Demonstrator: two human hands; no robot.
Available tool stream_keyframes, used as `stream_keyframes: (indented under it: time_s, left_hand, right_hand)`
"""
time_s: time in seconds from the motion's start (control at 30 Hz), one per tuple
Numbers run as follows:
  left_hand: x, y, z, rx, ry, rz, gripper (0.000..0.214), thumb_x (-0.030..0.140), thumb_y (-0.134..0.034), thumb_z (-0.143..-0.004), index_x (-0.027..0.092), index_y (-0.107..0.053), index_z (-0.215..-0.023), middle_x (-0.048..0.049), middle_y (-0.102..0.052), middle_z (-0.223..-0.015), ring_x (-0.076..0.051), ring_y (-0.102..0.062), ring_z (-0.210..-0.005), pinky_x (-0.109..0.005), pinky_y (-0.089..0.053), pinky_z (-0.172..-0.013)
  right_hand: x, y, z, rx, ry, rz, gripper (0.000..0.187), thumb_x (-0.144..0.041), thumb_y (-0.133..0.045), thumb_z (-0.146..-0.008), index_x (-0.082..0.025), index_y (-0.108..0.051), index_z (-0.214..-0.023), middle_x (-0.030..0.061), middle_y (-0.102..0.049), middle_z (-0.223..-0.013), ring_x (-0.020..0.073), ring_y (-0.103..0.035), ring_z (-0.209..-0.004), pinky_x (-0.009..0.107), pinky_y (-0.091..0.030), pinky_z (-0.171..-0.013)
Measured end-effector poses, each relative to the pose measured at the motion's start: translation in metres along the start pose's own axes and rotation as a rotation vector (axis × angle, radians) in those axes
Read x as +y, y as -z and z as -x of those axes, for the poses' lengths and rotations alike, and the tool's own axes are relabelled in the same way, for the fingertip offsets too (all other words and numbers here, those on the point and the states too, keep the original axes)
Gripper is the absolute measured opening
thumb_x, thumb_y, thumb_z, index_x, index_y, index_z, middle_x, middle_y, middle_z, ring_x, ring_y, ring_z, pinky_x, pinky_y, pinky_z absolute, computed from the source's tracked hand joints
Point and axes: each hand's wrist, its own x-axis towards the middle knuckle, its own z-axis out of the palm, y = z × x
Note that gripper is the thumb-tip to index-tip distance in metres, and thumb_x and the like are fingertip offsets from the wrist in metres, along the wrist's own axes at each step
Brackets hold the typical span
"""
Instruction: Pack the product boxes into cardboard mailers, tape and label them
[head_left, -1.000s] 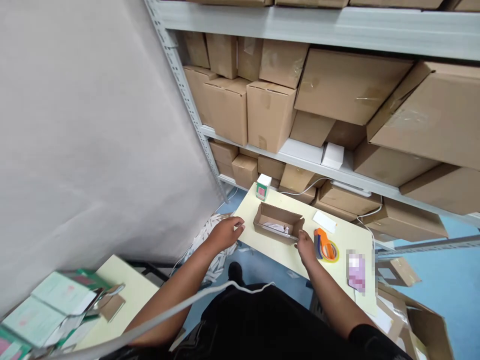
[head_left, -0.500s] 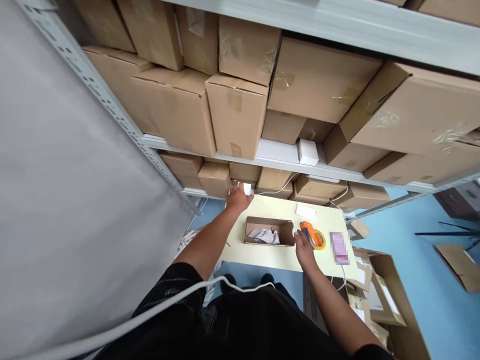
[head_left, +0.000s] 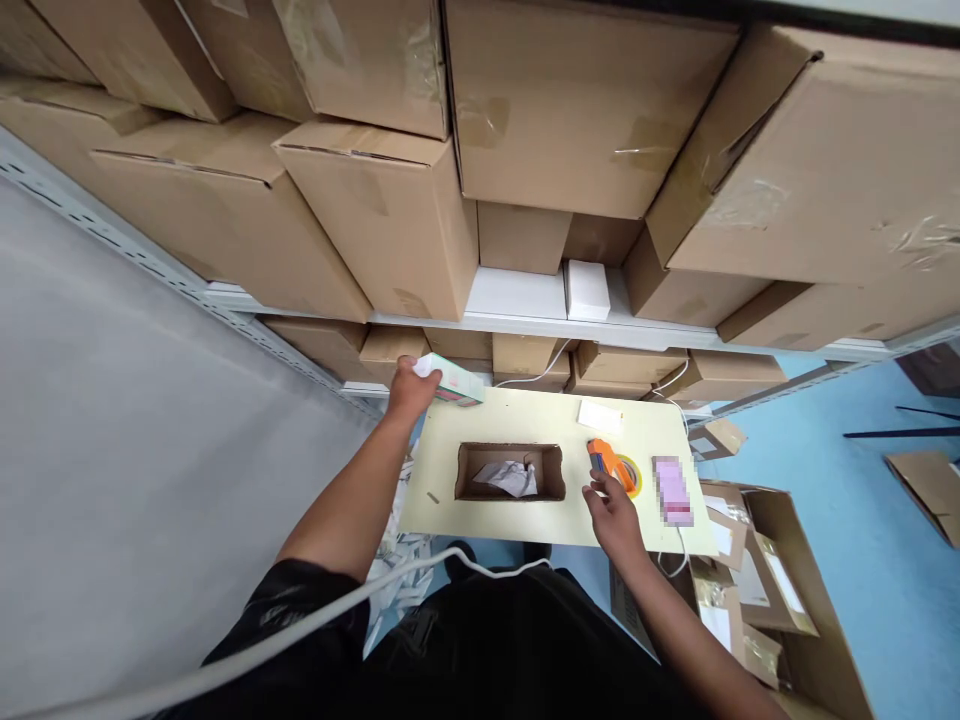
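Note:
My left hand (head_left: 409, 388) is closed around a small white and green box (head_left: 454, 381), held tilted just above the far left corner of the pale yellow table (head_left: 450, 515). An open brown cardboard box (head_left: 510, 471) with crumpled paper inside sits at the table's middle. My right hand (head_left: 611, 505) hovers over the table's near edge with fingers loosely spread, close to the orange tape dispenser (head_left: 611, 468). A white card (head_left: 600, 415) lies further back, and a pink item (head_left: 671, 490) lies at the right.
Metal shelving (head_left: 525, 300) packed with brown cartons rises behind the table; a small white box (head_left: 586, 289) sits on one shelf. A grey wall is on the left. Open cartons (head_left: 757, 590) stand on the blue floor at the right. Paper scraps lie under the table's left side.
My left hand reached to the table's far left corner, took hold of the small white and green box and lifted it. My right hand left the cardboard box's edge. The camera tilted downward.

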Motion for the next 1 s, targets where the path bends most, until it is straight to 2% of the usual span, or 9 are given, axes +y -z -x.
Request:
stream_keyframes:
  time_s: [0.1,0.2,0.3,0.43,0.57,0.67,0.73,0.9,1.0]
  left_hand:
    - [0.001,0.038,0.029,0.036,0.032,0.394,0.050,0.040,-0.076,-0.075,0.025,-0.048,-0.114,-0.0089,-0.066,-0.115,-0.025,-0.069,-0.095,-0.034,-0.059,-0.070]
    - [0.007,0.055,0.083,-0.096,0.055,0.684,0.049,0.042,-0.074,-0.074,0.026,-0.044,-0.110,-0.0046,-0.065,-0.110,-0.021,-0.068,-0.088,-0.030,-0.059,-0.060]
    - [0.013,0.047,0.138,-0.206,0.111,0.827,0.052,0.043,-0.075,-0.074,0.027,-0.040,-0.108,-0.0027,-0.065,-0.110,-0.020,-0.068,-0.087,-0.031,-0.060,-0.063]
    - [0.005,0.021,0.179,-0.296,0.130,0.802,0.040,0.049,-0.065,-0.084,0.027,-0.039,-0.105,-0.0014,-0.066,-0.111,-0.020,-0.068,-0.090,-0.036,-0.059,-0.072]
    - [-0.017,0.011,0.189,-0.376,-0.012,0.349,0.030,0.054,-0.053,-0.095,0.025,-0.050,-0.104,-0.0038,-0.066,-0.099,-0.025,-0.067,-0.093,-0.042,-0.055,-0.085]
    - [-0.033,0.011,0.186,-0.374,-0.242,0.075,0.033,0.052,-0.047,-0.099,0.022,-0.059,-0.102,-0.0111,-0.065,-0.109,-0.030,-0.064,-0.108,-0.046,-0.050,-0.097]
    - [-0.039,0.009,0.180,-0.371,-0.334,-0.049,0.033,0.049,-0.046,-0.099,0.020,-0.062,-0.095,-0.0134,-0.063,-0.111,-0.030,-0.063,-0.108,-0.045,-0.049,-0.099]
    - [-0.038,-0.002,0.158,-0.391,-0.341,-0.268,0.019,0.036,-0.056,-0.093,0.020,-0.058,-0.083,-0.0097,-0.060,-0.103,-0.025,-0.064,-0.091,-0.038,-0.051,-0.088]
    - [-0.035,-0.011,0.150,-0.400,-0.309,-0.364,0.013,0.031,-0.064,-0.087,0.022,-0.055,-0.084,-0.0070,-0.060,-0.098,-0.024,-0.064,-0.086,-0.036,-0.049,-0.080]
  right_hand:
    - [-0.036,-0.004,-0.014,-0.051,0.100,-0.099,0.049,-0.061,-0.065,-0.086,-0.021,-0.071,-0.113,0.0129,-0.074,-0.117,0.0304,-0.068,-0.104,0.045,-0.055,-0.090]
    - [-0.081,-0.017,-0.020,-0.198,0.132,-0.272,0.050,-0.066,-0.066,-0.086,-0.022,-0.070,-0.109,0.0089,-0.075,-0.105,0.0281,-0.069,-0.096,0.041,-0.057,-0.084]
    - [-0.113,-0.032,-0.021,-0.271,0.108,-0.438,0.047,-0.068,-0.064,-0.086,-0.025,-0.064,-0.106,0.0031,-0.072,-0.092,0.0233,-0.068,-0.079,0.037,-0.057,-0.071]
    - [-0.114,-0.036,-0.018,-0.144,0.080,-0.317,0.037,-0.061,-0.063,-0.088,-0.025,-0.058,-0.091,-0.0021,-0.062,-0.077,0.0189,-0.058,-0.066,0.031,-0.049,-0.062]
    - [-0.088,-0.028,-0.011,-0.042,0.119,0.033,0.035,-0.056,-0.060,-0.091,-0.024,-0.054,-0.077,-0.0034,-0.055,-0.066,0.0180,-0.052,-0.063,0.030,-0.039,-0.060]
    - [-0.072,-0.030,-0.006,-0.057,0.135,0.204,0.035,-0.054,-0.057,-0.093,-0.024,-0.052,-0.074,-0.0036,-0.054,-0.061,0.0180,-0.050,-0.059,0.030,-0.033,-0.058]
    - [-0.065,-0.035,-0.006,-0.085,0.146,0.311,0.033,-0.051,-0.054,-0.095,-0.024,-0.054,-0.076,-0.0024,-0.056,-0.062,0.0187,-0.052,-0.060,0.030,-0.032,-0.058]
    - [-0.064,-0.048,-0.017,-0.127,0.197,0.607,0.026,-0.040,-0.052,-0.097,-0.021,-0.062,-0.082,0.0065,-0.068,-0.080,0.0210,-0.060,-0.075,0.030,-0.032,-0.063]
    - [-0.068,-0.051,-0.026,-0.169,0.182,0.710,0.022,-0.038,-0.056,-0.095,-0.020,-0.065,-0.087,0.0086,-0.070,-0.091,0.0212,-0.062,-0.079,0.030,-0.031,-0.064]
